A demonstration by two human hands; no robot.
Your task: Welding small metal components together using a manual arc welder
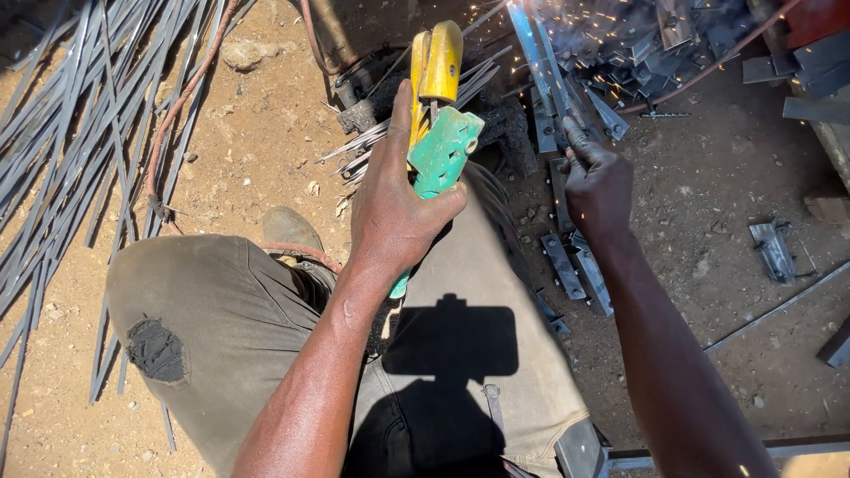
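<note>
My left hand (394, 208) grips a welding electrode holder (440, 115) with a green handle and yellow jaws, held above my right knee. My right hand (595, 181) holds the near end of a long flat metal strip (542, 66) that runs away toward the top of the view. Sparks and a bright glare fly at the strip's far end, over a heap of small metal brackets (651, 57). Both my knees, in olive trousers (221, 327), fill the lower middle of the view.
Long thin steel rods (80, 150) lie fanned over the dirt at the left. A bundle of welding rods (367, 146) lies ahead of my knee. Flat metal pieces (575, 265) sit by my right leg, a bracket (772, 250) further right, and a reddish cable (177, 111) crosses the ground.
</note>
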